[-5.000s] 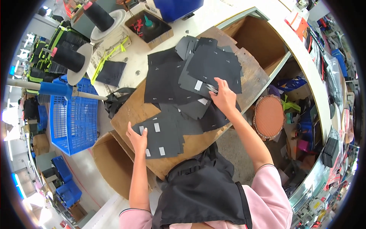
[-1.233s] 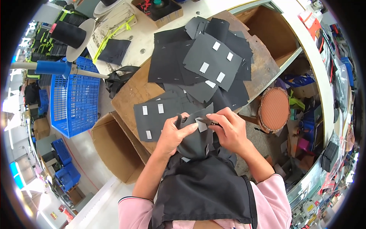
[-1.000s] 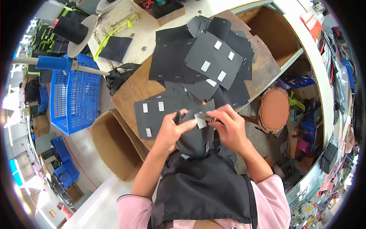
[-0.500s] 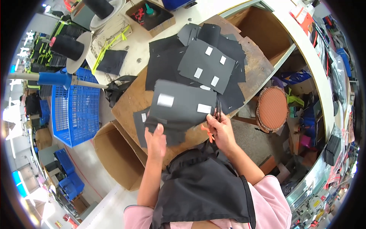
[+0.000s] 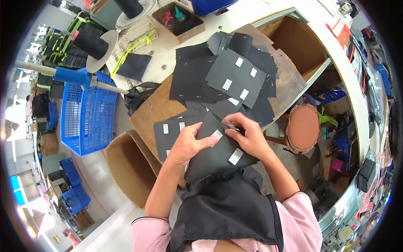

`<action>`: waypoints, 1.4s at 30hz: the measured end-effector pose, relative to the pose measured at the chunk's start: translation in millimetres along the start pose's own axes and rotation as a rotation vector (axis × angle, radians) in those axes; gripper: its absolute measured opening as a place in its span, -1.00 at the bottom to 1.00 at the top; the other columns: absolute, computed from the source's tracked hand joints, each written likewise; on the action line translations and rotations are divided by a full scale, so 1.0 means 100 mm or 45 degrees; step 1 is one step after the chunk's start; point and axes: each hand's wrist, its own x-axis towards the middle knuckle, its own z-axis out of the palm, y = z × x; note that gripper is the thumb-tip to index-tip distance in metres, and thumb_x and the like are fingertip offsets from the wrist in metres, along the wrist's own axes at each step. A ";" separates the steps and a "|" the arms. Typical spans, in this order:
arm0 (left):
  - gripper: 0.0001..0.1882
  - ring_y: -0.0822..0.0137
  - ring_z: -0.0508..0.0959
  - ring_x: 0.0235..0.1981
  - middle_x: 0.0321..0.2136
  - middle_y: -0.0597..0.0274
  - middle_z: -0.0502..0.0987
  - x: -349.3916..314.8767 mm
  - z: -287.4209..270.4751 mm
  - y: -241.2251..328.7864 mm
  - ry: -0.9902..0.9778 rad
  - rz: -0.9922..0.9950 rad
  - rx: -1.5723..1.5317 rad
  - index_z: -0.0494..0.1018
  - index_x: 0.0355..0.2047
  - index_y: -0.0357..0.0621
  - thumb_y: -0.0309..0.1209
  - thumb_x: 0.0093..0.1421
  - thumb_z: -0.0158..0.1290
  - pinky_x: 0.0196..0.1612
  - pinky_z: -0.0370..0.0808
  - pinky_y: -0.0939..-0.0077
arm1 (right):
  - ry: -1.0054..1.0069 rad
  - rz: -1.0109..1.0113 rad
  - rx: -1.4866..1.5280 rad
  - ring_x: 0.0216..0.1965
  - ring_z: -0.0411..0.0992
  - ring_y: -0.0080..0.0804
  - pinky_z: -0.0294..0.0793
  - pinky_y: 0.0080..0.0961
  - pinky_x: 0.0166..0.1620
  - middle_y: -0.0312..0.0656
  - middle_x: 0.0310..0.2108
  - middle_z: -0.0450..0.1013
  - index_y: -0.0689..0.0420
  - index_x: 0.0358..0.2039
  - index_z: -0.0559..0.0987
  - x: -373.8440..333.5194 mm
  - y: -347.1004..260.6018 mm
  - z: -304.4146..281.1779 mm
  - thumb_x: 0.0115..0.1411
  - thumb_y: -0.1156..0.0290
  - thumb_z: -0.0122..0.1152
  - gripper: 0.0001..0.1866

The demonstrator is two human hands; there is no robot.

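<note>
Black apron (image 5: 226, 210) at the lower centre of the frame, with a pink sleeve on either side. Directly above it, the dark grey fabric panel (image 5: 214, 159) is held tilted between the two hands, its lower edge against the apron; two white labels show on its face. The left hand (image 5: 187, 145) pinches the panel's left side, thumb on the face touching the upper label, the other fingers mostly hidden behind. The right hand (image 5: 250, 136), at the panel's upper right edge, has its fingers closed around small metal snips (image 5: 230, 125), which are blurred and partly covered.

Left of centre, a second grey panel (image 5: 173, 140) with white labels lies flat on the brown wooden table (image 5: 147, 116), partly behind the left hand. Above centre is an overlapping pile of black fabric pieces (image 5: 193, 77); a grey panel with four white labels (image 5: 236, 77) lies slanted on top.

Around the table: an open cardboard box (image 5: 132, 164) at lower left, a blue plastic basket (image 5: 88, 122) farther left, and a stool with a round orange-brown seat (image 5: 302, 128) at right.

Toward the upper left, the white table (image 5: 161, 77) bears a dark fabric square (image 5: 134, 67) beside a fluorescent yellow strip (image 5: 130, 47). Black thread cones (image 5: 90, 44) and an open box holding red pieces and a green-topped bottle (image 5: 179, 15) stand beyond.
</note>
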 end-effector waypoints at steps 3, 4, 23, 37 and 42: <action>-0.61 0.54 0.48 -0.42 -0.39 0.29 0.51 -0.05 0.08 -0.06 0.165 0.020 -0.099 0.43 -0.19 -0.30 -0.39 -0.01 0.25 -0.32 0.45 0.65 | 0.329 -0.270 -0.675 -0.52 0.37 -0.24 0.35 -0.42 -0.48 -0.19 -0.35 0.35 0.10 -0.15 0.43 -0.13 -0.14 -0.04 -0.07 0.44 0.29 -0.59; -0.61 0.53 0.48 -0.40 -0.38 0.29 0.51 -0.06 0.08 -0.09 0.226 0.038 -0.121 0.43 -0.18 -0.30 -0.40 0.00 0.25 -0.30 0.44 0.64 | 0.391 -0.360 -0.720 -0.53 0.36 -0.25 0.34 -0.43 -0.49 -0.20 -0.36 0.34 0.10 -0.15 0.44 -0.17 -0.20 -0.06 -0.09 0.46 0.28 -0.58; -0.74 0.53 0.49 -0.36 -0.36 0.30 0.52 -0.12 0.23 -0.27 0.379 0.192 -0.454 0.44 -0.24 -0.23 -0.54 0.04 0.19 -0.27 0.45 0.64 | 0.420 -0.270 -0.279 -0.55 0.39 -0.40 0.40 -0.54 -0.53 -0.16 -0.45 0.36 0.16 -0.25 0.52 -0.31 -0.07 0.31 -0.11 0.65 0.29 -0.66; -0.74 0.52 0.49 -0.34 -0.35 0.28 0.53 -0.09 0.30 -0.31 0.460 0.313 -0.441 0.43 -0.24 -0.22 -0.56 0.04 0.19 -0.23 0.45 0.61 | 0.404 -0.249 -0.232 -0.57 0.40 -0.30 0.40 -0.47 -0.58 -0.15 -0.38 0.33 0.15 -0.19 0.45 -0.35 -0.10 0.40 -0.06 0.55 0.30 -0.63; -0.74 0.51 0.50 -0.34 -0.34 0.28 0.53 -0.10 0.32 -0.29 0.460 0.285 -0.475 0.43 -0.23 -0.22 -0.56 0.04 0.19 -0.21 0.45 0.61 | 0.400 -0.231 -0.195 -0.57 0.39 -0.28 0.40 -0.46 -0.57 -0.13 -0.36 0.32 0.16 -0.19 0.44 -0.37 -0.12 0.41 -0.06 0.57 0.30 -0.63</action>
